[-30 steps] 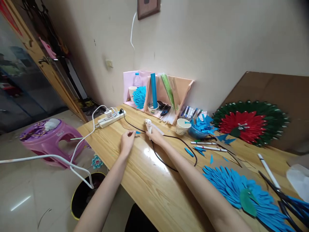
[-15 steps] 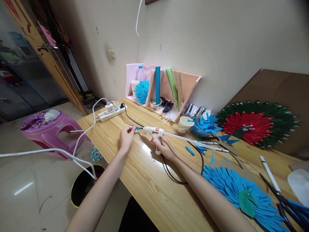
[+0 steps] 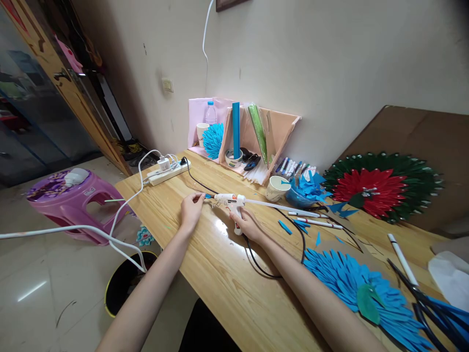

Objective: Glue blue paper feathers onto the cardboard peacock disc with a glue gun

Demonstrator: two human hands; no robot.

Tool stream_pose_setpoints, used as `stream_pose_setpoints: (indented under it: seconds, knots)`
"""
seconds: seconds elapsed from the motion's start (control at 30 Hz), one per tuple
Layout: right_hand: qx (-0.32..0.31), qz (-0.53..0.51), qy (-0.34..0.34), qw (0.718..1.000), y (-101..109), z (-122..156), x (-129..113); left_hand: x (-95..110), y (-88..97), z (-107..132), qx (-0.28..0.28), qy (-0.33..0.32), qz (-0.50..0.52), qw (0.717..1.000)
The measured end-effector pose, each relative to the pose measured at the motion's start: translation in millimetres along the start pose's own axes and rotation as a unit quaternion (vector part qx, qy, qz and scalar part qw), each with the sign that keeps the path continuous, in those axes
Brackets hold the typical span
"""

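Observation:
My right hand (image 3: pixel 245 224) is closed round the handle of a white hot glue gun (image 3: pixel 230 200), whose nozzle points left and whose long glue stick trails off to the right. Its black cord (image 3: pixel 258 261) loops across the wooden table (image 3: pixel 227 288). My left hand (image 3: pixel 191 209) pinches a small blue paper piece (image 3: pixel 208 196) right at the nozzle tip. A blue paper flower with a green centre (image 3: pixel 366 298) lies on the table at the lower right.
A white power strip (image 3: pixel 169 172) sits at the table's far left corner. A pink organiser (image 3: pixel 256 142), paper cup (image 3: pixel 275 188), bowl of blue paper pieces (image 3: pixel 306 190), markers (image 3: pixel 315 222), red-green paper flower (image 3: pixel 377 188) and scissors (image 3: pixel 436 305) are around. A pink stool (image 3: pixel 69 195) and bin (image 3: pixel 124 288) stand on the floor.
The glue gun has turned from upright to level in my right hand, nozzle now pointing at the blue piece in my left fingers. The view has shifted slightly.

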State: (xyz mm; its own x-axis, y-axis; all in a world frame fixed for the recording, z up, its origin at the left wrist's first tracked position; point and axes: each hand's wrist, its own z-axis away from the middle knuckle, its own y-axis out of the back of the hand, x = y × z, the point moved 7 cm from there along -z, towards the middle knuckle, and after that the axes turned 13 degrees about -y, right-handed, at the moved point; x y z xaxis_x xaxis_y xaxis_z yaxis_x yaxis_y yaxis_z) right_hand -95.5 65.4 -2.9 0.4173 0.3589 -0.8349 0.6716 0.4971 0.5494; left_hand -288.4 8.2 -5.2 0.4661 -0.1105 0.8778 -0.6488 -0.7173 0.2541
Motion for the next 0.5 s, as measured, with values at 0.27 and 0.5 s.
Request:
stream_pose_setpoints:
  seconds: [0.27,0.5]
  knots:
    - [0.003,0.003,-0.006,1.0,1.2,-0.2,0.0,-0.4,0.2,-0.3,0.001,0.005,0.001,1.0]
    - [0.007,-0.042,-0.022,0.999,-0.8,-3.3,5.0,-3.1,0.0,-1.1,0.004,0.011,0.006,1.0]
